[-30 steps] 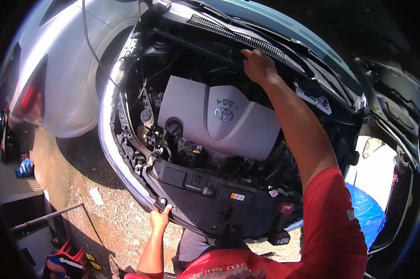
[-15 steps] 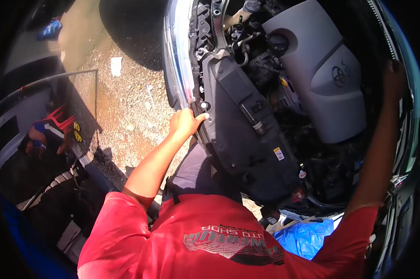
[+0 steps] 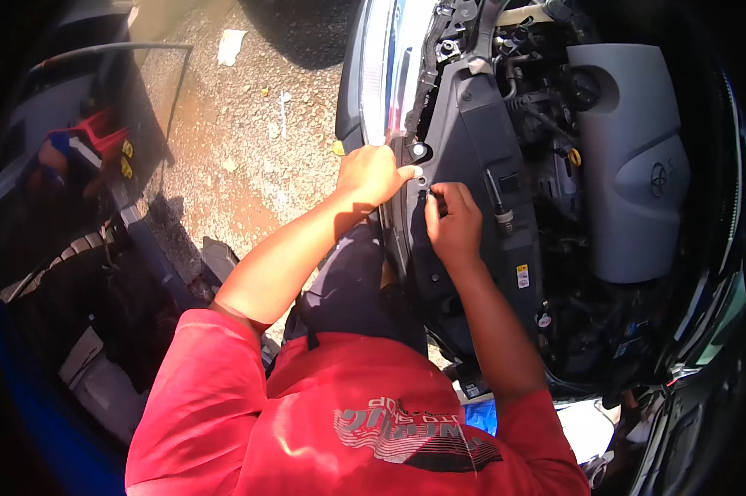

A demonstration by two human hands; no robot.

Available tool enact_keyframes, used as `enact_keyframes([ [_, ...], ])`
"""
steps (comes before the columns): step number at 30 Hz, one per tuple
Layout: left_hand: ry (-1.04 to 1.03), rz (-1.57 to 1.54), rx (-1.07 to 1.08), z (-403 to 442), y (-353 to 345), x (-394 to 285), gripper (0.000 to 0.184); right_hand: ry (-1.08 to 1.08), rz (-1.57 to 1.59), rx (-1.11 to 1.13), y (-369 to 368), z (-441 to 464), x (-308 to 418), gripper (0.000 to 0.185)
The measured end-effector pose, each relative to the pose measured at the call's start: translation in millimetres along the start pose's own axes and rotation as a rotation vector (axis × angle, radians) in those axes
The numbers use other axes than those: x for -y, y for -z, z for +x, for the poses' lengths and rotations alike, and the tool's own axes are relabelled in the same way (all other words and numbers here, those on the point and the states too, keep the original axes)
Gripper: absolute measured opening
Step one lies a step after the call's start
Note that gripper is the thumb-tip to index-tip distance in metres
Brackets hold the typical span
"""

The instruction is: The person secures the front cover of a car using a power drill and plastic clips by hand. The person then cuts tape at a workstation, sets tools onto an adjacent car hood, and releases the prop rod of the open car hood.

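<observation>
A long black plastic radiator cover (image 3: 480,132) lies along the front of an open engine bay. My left hand (image 3: 373,176) is wrapped over the cover's front edge beside the headlight (image 3: 387,74), its thumb resting on top by a small fastener hole. Just to the right, my right hand (image 3: 456,221) is over the cover with thumb and fingertips pinched together. Whatever sits between those fingertips is too small or hidden to make out. A round silver bolt head (image 3: 419,150) shows just above my left thumb.
A grey engine cover (image 3: 637,165) with a Toyota emblem fills the bay's right side. A yellow dipstick handle (image 3: 574,156) stands beside it. Gravel ground (image 3: 249,149) lies to the left, with a red chair (image 3: 100,136) and a dark open vehicle compartment (image 3: 67,306) further left.
My right hand has come from the bay's far right edge to the radiator cover, near my left hand. The left hand keeps its place on the front edge while the view has shifted.
</observation>
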State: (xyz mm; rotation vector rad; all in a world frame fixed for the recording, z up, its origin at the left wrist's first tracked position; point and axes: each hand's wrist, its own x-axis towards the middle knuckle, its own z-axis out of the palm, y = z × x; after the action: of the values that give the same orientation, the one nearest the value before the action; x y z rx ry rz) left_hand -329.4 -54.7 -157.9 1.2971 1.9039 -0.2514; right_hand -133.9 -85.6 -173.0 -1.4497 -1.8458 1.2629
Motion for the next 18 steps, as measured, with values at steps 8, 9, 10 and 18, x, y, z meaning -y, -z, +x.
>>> enact_keyframes([
  [8, -0.04, -0.095, -0.048, -2, -8, 9, 0.061, 0.067, -0.235, -0.112, -31, 8, -2, 0.013],
  [9, -0.048, -0.103, -0.052, -2, -8, 10, 0.06, 0.079, -0.267, -0.097, -31, 9, 1, 0.013],
  [10, -0.055, -0.111, -0.056, -2, -7, 10, 0.059, 0.091, -0.298, -0.081, -31, 10, 4, 0.013],
  [18, -0.099, -0.17, -0.055, -1, -8, 14, 0.054, 0.069, -0.585, 0.058, -34, 21, 18, 0.008],
])
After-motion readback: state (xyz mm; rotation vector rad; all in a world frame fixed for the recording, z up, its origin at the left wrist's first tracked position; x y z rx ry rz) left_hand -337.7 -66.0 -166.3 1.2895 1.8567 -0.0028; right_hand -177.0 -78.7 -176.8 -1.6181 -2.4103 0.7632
